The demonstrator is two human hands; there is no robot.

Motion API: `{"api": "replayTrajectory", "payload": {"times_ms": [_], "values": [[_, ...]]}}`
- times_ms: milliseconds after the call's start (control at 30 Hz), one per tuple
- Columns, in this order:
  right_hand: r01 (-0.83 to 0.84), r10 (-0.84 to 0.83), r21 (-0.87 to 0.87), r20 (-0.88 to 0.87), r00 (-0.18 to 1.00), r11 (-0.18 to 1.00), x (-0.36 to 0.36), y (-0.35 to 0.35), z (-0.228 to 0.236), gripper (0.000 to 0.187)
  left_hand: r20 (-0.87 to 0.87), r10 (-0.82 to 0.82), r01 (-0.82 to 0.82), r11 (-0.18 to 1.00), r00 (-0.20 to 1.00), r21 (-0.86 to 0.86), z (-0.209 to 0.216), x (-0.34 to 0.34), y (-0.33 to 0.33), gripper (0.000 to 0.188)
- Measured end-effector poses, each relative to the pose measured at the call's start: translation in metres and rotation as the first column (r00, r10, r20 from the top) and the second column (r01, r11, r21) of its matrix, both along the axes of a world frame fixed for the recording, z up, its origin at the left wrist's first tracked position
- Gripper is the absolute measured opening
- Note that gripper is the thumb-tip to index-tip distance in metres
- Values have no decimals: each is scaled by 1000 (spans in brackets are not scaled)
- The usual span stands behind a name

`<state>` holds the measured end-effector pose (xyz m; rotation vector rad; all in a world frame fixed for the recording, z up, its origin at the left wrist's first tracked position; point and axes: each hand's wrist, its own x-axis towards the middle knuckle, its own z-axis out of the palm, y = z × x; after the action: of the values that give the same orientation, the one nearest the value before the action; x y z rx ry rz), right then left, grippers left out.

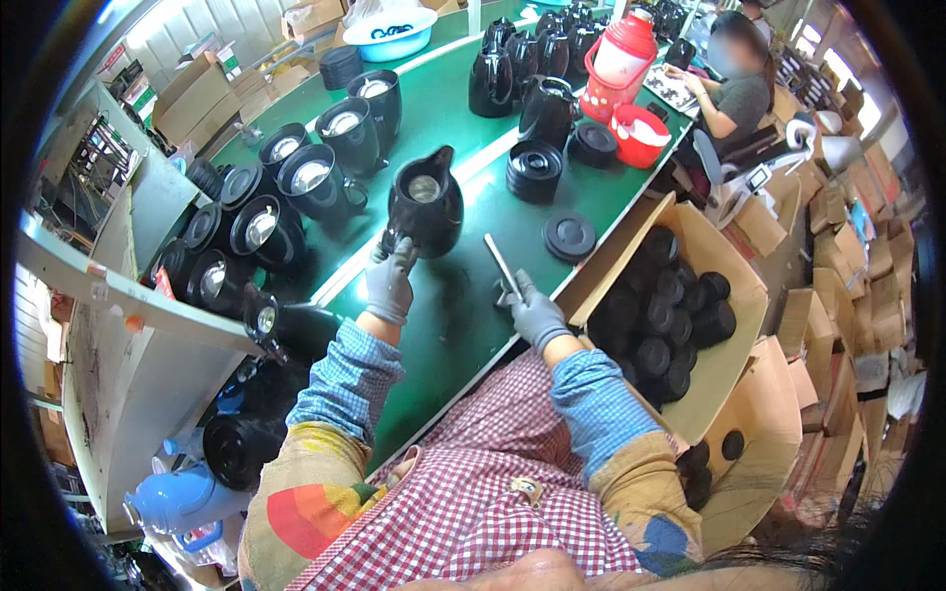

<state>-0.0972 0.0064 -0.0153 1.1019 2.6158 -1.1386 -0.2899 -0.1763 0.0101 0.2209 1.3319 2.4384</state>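
Observation:
In a grey glove, my left hand (391,288) is closed round the handle of a black thermos jug (439,215). The jug stands upright on or just above the green table, its spout pointing away and its mouth uncovered, with a silvery inside. My right hand (538,313), also gloved, grips a thin pale rod (501,258) that slants up to the left. A small black piece (505,293) shows beside those fingers; I cannot tell whether it is held too. Beyond the right hand, a stack of black round lids (569,237) lies near the table edge.
Several open black jugs (313,177) crowd the left side. More dark jugs (547,110), a red-and-white thermos (621,61) and a red bucket (641,133) stand farther off. At right, a cardboard box (734,340) holds black lids. A co-worker (741,94) sits at the far right.

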Motion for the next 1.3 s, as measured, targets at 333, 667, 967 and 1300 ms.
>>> {"api": "replayTrajectory", "payload": {"times_ms": [333,667,967,1300], "values": [[122,-118,-27,-524,843,992,129,32,31,49,-11,197,-195,956,980,-221,-35,-192,205,46],[657,-696,-237,-163,699,715,305,12,-14,48,-71,182,-196,916,981,-350,-78,-343,303,57],[709,-790,-354,-200,579,610,314,14,-46,47,-764,-491,-906,-156,418,-394,87,-319,190,58],[710,-752,-249,-188,632,659,349,-4,-38,46,-625,-631,-884,-259,460,-390,123,-327,186,43]]}}
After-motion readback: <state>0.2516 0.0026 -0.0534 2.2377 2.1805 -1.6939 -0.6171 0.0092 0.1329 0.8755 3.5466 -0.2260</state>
